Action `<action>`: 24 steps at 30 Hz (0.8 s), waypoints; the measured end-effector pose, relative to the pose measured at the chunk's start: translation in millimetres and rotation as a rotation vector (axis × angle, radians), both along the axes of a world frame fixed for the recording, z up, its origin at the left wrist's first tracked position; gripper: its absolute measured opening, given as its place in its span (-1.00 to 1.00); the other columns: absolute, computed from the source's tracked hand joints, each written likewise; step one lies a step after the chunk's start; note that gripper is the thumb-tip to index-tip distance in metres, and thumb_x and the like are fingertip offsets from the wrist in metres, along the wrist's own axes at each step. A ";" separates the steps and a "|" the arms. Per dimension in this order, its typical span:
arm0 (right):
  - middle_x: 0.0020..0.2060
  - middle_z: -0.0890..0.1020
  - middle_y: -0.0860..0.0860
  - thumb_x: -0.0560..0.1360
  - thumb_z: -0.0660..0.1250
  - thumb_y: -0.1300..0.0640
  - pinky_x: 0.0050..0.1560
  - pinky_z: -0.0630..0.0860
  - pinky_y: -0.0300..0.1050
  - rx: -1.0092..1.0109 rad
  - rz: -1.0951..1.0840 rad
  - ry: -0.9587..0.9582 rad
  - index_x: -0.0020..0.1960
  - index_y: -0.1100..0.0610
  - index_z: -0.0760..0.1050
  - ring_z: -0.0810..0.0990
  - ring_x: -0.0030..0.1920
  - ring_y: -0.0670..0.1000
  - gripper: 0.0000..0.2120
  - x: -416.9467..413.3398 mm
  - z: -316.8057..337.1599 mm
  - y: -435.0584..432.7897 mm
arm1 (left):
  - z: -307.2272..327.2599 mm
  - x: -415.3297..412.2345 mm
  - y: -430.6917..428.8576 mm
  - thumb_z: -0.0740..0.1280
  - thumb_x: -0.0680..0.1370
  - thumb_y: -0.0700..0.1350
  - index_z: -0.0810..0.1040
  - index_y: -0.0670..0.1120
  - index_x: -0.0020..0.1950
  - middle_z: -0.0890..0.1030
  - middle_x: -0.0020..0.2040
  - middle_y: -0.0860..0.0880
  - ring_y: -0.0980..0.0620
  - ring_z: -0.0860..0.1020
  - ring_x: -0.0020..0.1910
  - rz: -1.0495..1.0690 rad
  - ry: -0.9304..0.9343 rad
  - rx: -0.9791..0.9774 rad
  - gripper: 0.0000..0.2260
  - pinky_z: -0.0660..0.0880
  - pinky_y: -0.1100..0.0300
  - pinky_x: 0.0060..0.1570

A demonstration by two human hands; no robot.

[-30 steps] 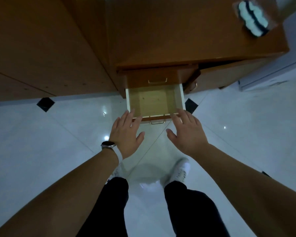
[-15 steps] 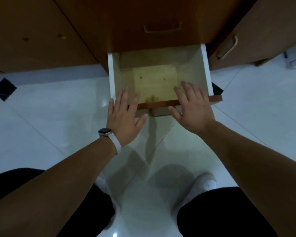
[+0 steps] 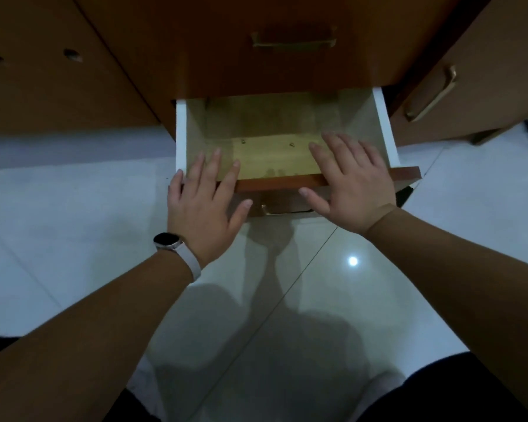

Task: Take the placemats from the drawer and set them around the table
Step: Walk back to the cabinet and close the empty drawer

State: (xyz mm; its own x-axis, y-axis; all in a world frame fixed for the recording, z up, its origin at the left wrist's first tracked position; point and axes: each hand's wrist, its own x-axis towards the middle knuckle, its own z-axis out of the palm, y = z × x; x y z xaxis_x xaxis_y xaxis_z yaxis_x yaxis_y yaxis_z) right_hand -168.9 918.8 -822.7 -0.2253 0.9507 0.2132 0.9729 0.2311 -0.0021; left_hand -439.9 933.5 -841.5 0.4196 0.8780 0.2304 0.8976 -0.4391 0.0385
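Observation:
A low wooden drawer (image 3: 180,135) with white sides stands pulled out from a brown cabinet. Its pale yellowish bottom shows in the middle, and I can make out no separate placemat on it in the dim light. My left hand (image 3: 203,199), with a watch on the wrist, lies flat over the left part of the drawer's brown front edge (image 3: 275,181), fingers spread and reaching inside. My right hand (image 3: 349,178) lies flat over the right part of that edge, fingers spread over the drawer's inside. Neither hand holds anything.
Above the open drawer is a shut drawer with a brass handle (image 3: 293,44). A cabinet door with a brass handle (image 3: 430,95) stands at the right. A brown panel (image 3: 58,86) fills the left. The glossy white tiled floor (image 3: 287,284) lies below.
The view has come lower and closer to the drawer. Both hands have moved forward from just before the drawer's front edge to lying over it with fingers inside.

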 end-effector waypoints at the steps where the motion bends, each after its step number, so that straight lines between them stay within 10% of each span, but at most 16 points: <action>1: 0.45 0.36 0.19 0.57 0.04 -0.33 0.40 0.20 0.19 0.013 0.002 -0.003 0.49 0.10 0.26 0.31 0.43 0.21 -0.33 0.3 -1.0 5.3 | -0.9 0.9 6.0 0.07 0.60 0.26 0.24 -0.01 0.53 0.29 0.53 -0.15 -0.18 0.21 0.51 0.011 -0.007 0.007 -0.43 0.14 -0.18 0.39; 24: 0.58 0.04 0.14 0.45 0.02 -0.51 0.51 -0.06 0.23 0.146 -0.287 0.028 0.59 0.03 -0.02 -0.02 0.56 0.18 -0.10 31.2 -9.5 69.7 | -10.4 6.7 98.4 0.16 0.53 0.28 0.03 -0.04 0.60 0.06 0.59 -0.24 -0.23 0.03 0.56 0.049 -0.040 0.198 -0.25 -0.04 -0.19 0.44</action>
State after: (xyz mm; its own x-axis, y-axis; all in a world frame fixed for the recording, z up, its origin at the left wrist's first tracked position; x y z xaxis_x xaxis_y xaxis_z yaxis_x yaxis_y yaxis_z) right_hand -137.8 988.5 -832.2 0.0550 0.9334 0.3545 0.9985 -0.0524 -0.0170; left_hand -433.2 1032.0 -852.0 0.3645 0.8331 0.4161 0.9176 -0.3975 -0.0079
